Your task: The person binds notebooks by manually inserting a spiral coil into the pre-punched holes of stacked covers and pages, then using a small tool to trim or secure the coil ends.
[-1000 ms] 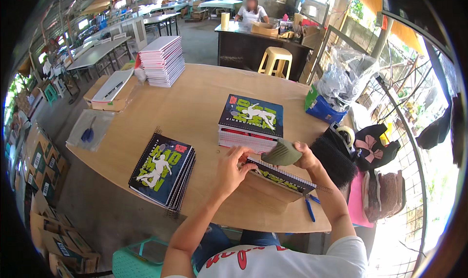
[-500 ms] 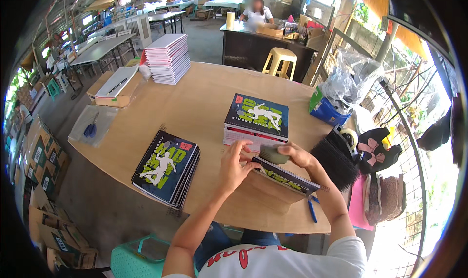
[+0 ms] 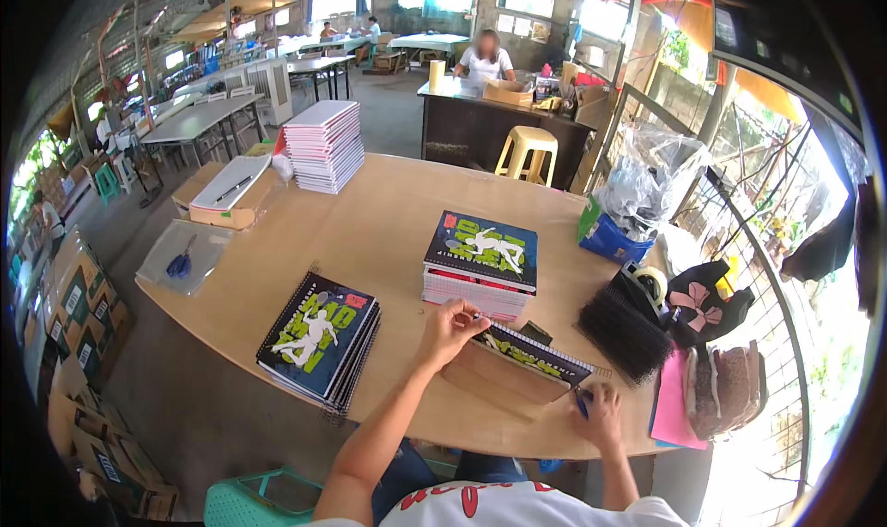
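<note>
A spiral-bound notebook (image 3: 531, 353) with a dark cover stands on edge in front of me, its coil along the top. A tan wooden or cardboard piece (image 3: 499, 372) is against its near side. My left hand (image 3: 451, 331) pinches the notebook's left end. Low at the other end, my right hand (image 3: 601, 418) curls round a blue-handled tool (image 3: 583, 400), mostly hidden by the fingers. Behind the notebook a small dark green object (image 3: 534, 334) partly shows. Just beyond is a stack of notebooks (image 3: 480, 254); to the left lies a pile of coil-bound notebooks (image 3: 319, 338).
Blue scissors (image 3: 180, 265) lie on a clear plastic sheet at the left edge. White pads (image 3: 323, 146) are stacked at the far left. On the right are a blue bin (image 3: 614, 241), a black bristly item (image 3: 628, 333) and a brown pouch (image 3: 725, 393). A person sits at a farther desk.
My right hand has let go of the dark green object, now behind the notebook, and moved down to the blue-handled tool on the table. My left hand still holds the notebook.
</note>
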Demonstrator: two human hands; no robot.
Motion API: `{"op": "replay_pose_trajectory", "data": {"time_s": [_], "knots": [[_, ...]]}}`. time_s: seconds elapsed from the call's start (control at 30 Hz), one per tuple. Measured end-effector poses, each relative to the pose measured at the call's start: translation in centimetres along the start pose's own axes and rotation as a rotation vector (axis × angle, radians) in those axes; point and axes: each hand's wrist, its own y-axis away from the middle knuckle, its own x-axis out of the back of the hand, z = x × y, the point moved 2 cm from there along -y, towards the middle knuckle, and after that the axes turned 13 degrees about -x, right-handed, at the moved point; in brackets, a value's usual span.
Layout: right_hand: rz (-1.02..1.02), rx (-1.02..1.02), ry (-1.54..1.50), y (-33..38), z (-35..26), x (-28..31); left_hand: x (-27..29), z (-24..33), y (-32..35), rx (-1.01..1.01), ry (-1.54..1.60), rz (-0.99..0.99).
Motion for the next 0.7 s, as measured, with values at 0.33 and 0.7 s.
{"op": "replay_pose_trajectory", "data": {"time_s": [0.33, 0.7], "knots": [[0.299, 0.092, -0.469, -7.8, -5.0, 11.6, -0.2, 1.2, 0.7, 0.033, 0.342, 0.03], [0.208, 1.23, 0.186, -16.7, -23.4, 11.2, -0.4, 1.6, 0.2, 0.055, 0.423, 0.034]]}}
